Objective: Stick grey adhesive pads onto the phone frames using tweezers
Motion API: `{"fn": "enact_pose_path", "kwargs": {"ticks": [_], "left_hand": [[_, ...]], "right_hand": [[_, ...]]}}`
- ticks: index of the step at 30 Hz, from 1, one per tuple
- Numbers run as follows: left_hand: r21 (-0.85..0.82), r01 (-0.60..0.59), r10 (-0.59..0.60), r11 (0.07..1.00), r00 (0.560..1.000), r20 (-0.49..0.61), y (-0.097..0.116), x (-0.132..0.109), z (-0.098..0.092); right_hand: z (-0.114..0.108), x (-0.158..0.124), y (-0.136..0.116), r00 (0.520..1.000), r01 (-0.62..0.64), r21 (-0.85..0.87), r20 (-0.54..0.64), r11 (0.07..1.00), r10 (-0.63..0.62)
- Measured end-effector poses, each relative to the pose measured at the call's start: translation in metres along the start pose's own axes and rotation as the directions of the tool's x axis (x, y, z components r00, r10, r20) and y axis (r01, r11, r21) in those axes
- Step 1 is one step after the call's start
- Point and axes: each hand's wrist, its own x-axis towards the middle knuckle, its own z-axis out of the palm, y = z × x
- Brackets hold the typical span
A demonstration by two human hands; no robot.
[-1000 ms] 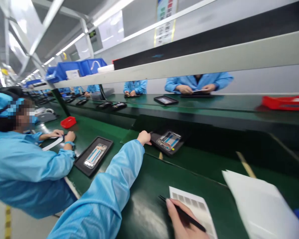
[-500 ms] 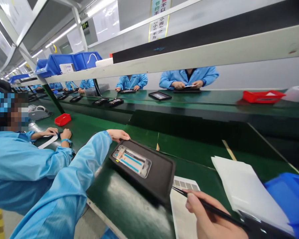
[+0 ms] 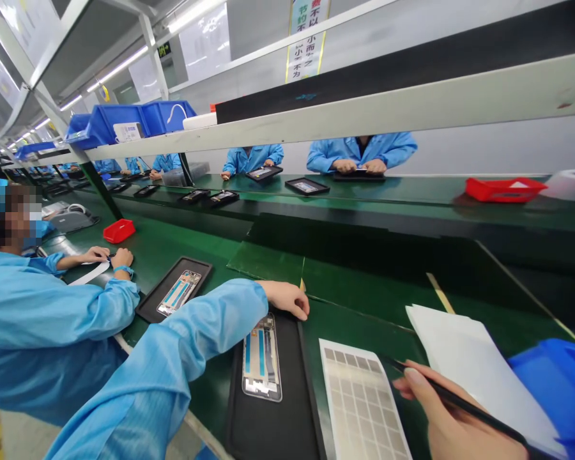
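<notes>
My left hand rests on the far end of a black tray that lies on the green bench in front of me, fingers curled over its top edge. A phone frame with blue strips sits in the tray. My right hand at the lower right pinches black tweezers, whose tip lies near the right edge of a white sheet of small grey stickers.
White sheets and a blue bin sit at the right. A second black tray with a phone frame lies to the left, by a co-worker in a blue coat. Red trays and other workers line the far belt.
My left hand has pulled the tray off the belt, swung it lengthwise and set it down flat close to me. My right hand with the tweezers has shifted right.
</notes>
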Motion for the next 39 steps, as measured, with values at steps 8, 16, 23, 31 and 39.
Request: {"fn": "enact_pose_path", "kwargs": {"ticks": [8,16,23,31,39], "left_hand": [[0.382,-0.087,0.169,0.92,0.968,-0.188,0.047,0.007,0.078],[0.472,-0.144,0.282,0.87,0.93,-0.236,0.04,-0.003,0.107],[0.493,-0.201,0.327,0.846,0.927,-0.184,0.04,-0.009,0.114],[0.554,-0.236,0.387,0.798,0.906,-0.172,0.04,-0.01,0.117],[0.588,-0.234,0.42,0.774,0.885,-0.201,0.039,-0.009,0.122]], "right_hand": [[-0.001,-0.001,0.005,0.994,-0.094,0.045,0.059,0.995,0.091],[0.002,-0.006,0.011,0.985,-0.058,0.239,0.172,0.969,0.017],[0.003,-0.006,0.027,0.955,-0.018,0.123,0.295,0.992,-0.019],[0.002,-0.001,0.038,0.959,-0.019,0.048,0.283,0.999,0.004],[-0.001,0.0,0.04,0.955,-0.013,-0.013,0.297,1.0,0.016]]}}
